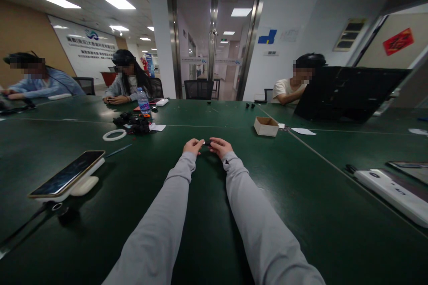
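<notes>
While the left hand (193, 146) and right hand (221, 146) are close together over the counter (301, 173), well in from its far edge, a small dark piece (207, 143) with a shiny end sits between them. The left grip looks pinched on the shiny end, the right on the dark end, though fingers hide much of it. For something so small, light fingertip pressure and level wrists should serve best, low over the counter and apart from the cardboard box (266, 130).

Small, dark, silver-ended object (207, 144), roughly horizontal
</notes>
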`<state>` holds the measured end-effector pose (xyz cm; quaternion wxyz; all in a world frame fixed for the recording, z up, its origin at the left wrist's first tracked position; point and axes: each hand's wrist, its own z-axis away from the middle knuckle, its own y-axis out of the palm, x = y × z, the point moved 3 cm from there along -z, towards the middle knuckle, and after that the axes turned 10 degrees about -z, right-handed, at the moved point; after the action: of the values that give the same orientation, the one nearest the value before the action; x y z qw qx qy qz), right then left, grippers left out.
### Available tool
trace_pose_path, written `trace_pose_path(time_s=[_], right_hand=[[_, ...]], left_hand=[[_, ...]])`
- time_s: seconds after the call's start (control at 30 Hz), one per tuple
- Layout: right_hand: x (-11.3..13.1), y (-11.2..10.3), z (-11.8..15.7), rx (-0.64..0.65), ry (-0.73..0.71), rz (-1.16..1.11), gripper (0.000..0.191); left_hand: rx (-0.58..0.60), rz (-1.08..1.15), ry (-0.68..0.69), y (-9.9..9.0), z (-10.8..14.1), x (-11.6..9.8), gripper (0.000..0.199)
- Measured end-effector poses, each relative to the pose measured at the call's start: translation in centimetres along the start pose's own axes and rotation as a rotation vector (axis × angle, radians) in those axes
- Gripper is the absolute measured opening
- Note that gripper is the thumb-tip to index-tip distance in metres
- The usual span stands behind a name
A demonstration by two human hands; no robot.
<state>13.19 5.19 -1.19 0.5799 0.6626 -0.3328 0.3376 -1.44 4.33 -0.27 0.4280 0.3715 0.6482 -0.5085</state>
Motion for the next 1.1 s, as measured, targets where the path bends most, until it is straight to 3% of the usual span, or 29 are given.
trace_pose_path(time_s=[0.17,0.33,0.5,0.63,0.77,0.9,1.03,1.1], right_hand=[[0.09,0.03,0.07,-0.079,0.018,-0.014,0.019],[0.06,0.21,0.1,-0.096,0.031,0.006,0.017],[-0.01,0.2,0.04,-0.088,0.034,0.029,0.016],[-0.12,0.06,-0.07,-0.089,0.038,0.04,0.017],[-0.21,0.04,-0.14,-0.084,0.033,0.044,0.018],[-0.19,0.07,-0.12,-0.085,0.033,0.05,0.019],[-0.23,0.04,-0.17,-0.08,0.034,0.044,0.02],[-0.32,-0.04,-0.27,-0.085,0.03,0.047,0.02]], left_hand=[[0.072,0.12,0.105,0.06,0.15,-0.4,0.035],[0.042,0.078,0.025,0.12,0.23,-0.33,0.037],[0.012,0.029,0.072,0.21,0.12,-0.38,0.03],[0.066,-0.044,0.008,0.31,0.01,-0.02,0.026],[0.042,-0.006,0.086,0.2,-0.01,-0.24,0.023],[0.095,0.002,-0.004,0.28,-0.07,0.02,0.026],[0.08,0.002,0.112,0.16,-0.04,-0.15,0.022],[0.071,0.018,0.088,0.19,-0.05,-0.02,0.025]])
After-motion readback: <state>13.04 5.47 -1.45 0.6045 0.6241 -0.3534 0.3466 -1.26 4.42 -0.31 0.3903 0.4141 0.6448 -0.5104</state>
